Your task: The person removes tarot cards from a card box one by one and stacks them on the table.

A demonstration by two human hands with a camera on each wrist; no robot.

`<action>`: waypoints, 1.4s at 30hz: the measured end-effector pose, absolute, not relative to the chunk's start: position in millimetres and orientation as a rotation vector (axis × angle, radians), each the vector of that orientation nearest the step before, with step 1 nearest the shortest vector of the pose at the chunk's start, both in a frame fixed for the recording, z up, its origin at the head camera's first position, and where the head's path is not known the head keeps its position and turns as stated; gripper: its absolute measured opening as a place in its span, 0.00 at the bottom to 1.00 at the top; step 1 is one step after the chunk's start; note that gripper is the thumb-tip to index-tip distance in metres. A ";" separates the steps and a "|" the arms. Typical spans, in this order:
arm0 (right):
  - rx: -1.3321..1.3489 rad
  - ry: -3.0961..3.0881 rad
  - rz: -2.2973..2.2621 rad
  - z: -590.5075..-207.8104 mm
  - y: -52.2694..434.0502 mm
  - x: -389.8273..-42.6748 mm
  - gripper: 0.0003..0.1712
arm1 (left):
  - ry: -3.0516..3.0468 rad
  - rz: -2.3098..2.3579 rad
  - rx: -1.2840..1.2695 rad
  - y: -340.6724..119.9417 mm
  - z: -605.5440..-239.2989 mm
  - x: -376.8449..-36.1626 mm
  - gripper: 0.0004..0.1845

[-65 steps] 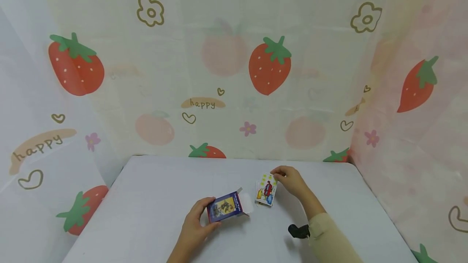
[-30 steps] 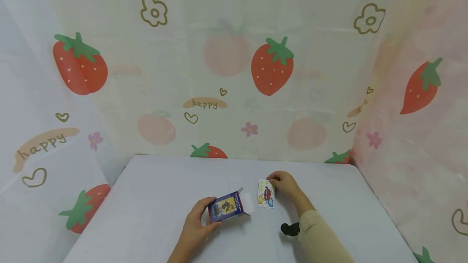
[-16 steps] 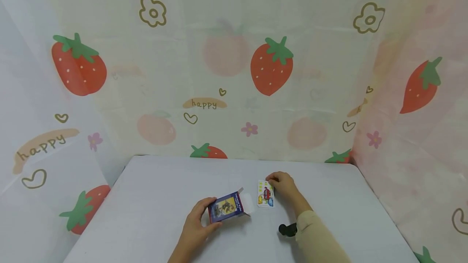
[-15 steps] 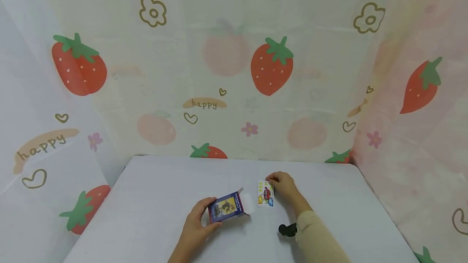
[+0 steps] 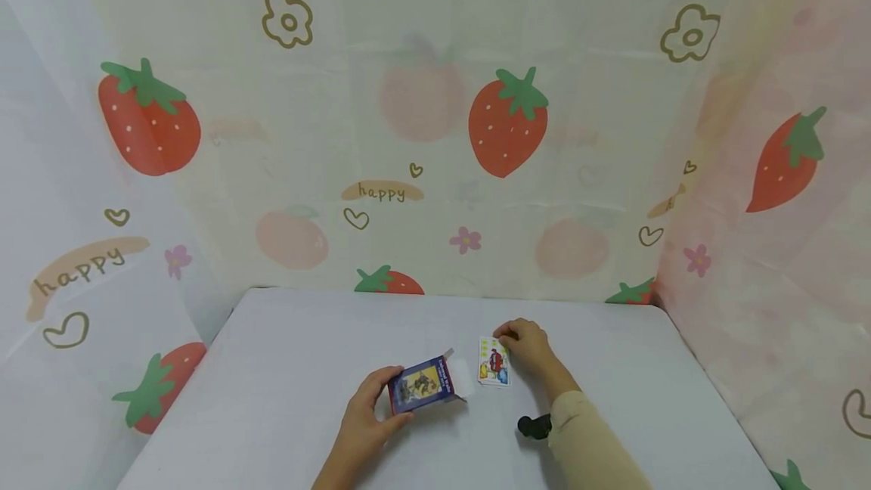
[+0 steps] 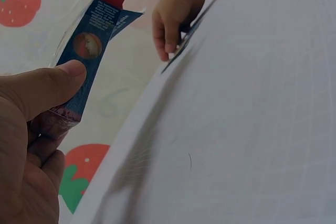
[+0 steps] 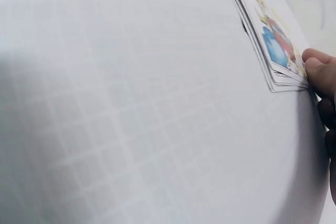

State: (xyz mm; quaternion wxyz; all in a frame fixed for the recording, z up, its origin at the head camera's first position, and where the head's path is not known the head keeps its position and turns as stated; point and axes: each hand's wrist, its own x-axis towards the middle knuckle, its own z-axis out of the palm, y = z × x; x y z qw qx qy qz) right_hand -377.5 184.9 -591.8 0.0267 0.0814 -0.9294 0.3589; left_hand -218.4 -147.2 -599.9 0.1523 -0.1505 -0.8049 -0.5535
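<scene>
My left hand grips a blue tarot card box above the table, thumb along one narrow side in the left wrist view. Its flap stands open toward the right, showing a white inner side. Beside the box, a small stack of picture cards lies face up, the top one showing a red-clad figure with yellow and blue shapes. My right hand pinches the stack's far right corner between thumb and fingertips. In the right wrist view the edges of the cards are slightly uneven.
A white cloth covers the table. Behind and at the sides hang curtains printed with strawberries. A black device sticks out from the right sleeve, just above the table.
My right hand has come down and slightly toward me and left with the top card, which now lies more squarely on the stack. The left hand and box stay almost still.
</scene>
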 end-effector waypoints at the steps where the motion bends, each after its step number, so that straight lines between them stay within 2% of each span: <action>1: 0.238 -2.871 1.143 -591.5 185.4 -377.4 0.06 | -2.314 -1.578 -0.436 -147.1 -600.1 -218.7 0.42; 7: 0.179 -2.830 1.342 -590.9 190.0 -374.1 0.06 | -2.331 -1.579 -0.423 -145.9 -599.9 -217.9 0.42; 15: 0.171 -2.763 1.331 -585.4 192.1 -366.3 0.07 | -2.351 -1.584 -0.401 -144.6 -597.2 -216.7 0.42; 42: 0.180 -2.587 1.380 -554.7 166.0 -302.4 0.07 | -2.364 -1.590 -0.385 -144.0 -592.5 -215.4 0.41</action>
